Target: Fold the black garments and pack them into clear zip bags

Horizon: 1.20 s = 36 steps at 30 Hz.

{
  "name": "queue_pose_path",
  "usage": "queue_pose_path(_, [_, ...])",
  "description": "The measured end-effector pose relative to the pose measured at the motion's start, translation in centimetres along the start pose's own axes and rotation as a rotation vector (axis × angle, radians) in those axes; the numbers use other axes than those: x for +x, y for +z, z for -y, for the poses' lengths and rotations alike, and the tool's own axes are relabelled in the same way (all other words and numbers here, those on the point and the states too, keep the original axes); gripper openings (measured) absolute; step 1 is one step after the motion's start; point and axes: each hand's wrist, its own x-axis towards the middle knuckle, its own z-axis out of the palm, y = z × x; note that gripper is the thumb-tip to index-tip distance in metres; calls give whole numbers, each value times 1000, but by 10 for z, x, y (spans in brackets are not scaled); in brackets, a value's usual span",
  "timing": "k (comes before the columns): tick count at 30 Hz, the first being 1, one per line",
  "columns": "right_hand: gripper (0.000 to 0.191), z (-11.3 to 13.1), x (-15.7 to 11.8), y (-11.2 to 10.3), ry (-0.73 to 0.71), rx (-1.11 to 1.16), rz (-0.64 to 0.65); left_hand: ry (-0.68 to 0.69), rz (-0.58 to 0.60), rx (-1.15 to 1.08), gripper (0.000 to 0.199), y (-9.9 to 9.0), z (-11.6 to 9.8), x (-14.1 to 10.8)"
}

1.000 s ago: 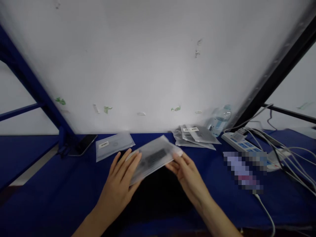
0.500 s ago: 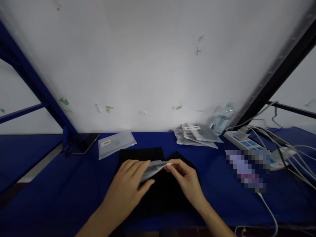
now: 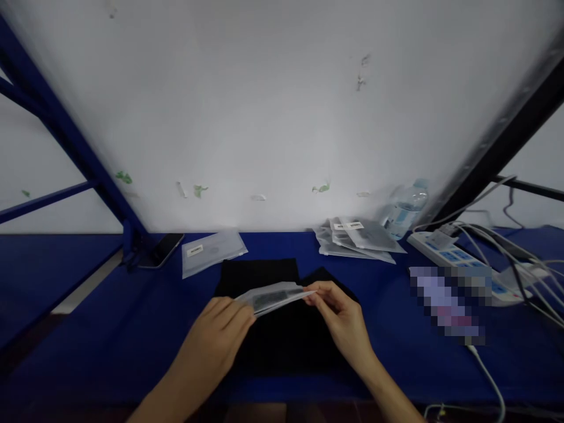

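A frosted zip bag is held between my two hands, above a piece of black cloth on the blue table. My left hand grips the bag's left end, its thumb mostly hidden. At the right end my right hand pinches the bag's corner between thumb and fingertips. Something dark shows through the bag; I cannot tell whether it is inside or the cloth behind.
Another frosted zip bag with a label lies back left, beside a dark phone. Several bags are stacked back right, near a water bottle. A power strip, cables and a blurred-out device occupy the right side.
My left hand has slid left and down to the bag's left end, and its fingers have closed. More of the bag now shows between my hands. The right hand keeps its pinch.
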Motion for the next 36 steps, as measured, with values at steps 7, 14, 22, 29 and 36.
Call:
queue_pose_path(7, [22,-3,-4,-1,17,5,-10,-91,38,17,27,-17,9,-46])
queue_pose_path(14, [24,-3,-5,-6,16,-45,23,-253,133,-297,18,-6,1,-11])
queue_pose_path(22, [24,5,-13,-8,-80,-259,-89,-532,192,-742,21,-4,7,6])
queue_pose_path(29, [47,36,-31,30,-644,-761,190,-542,20,-606,18,1,-2,10])
queue_pose_path(36, [47,24,-32,66,-523,-1267,240,-404,-13,-548,20,15,-21,-2])
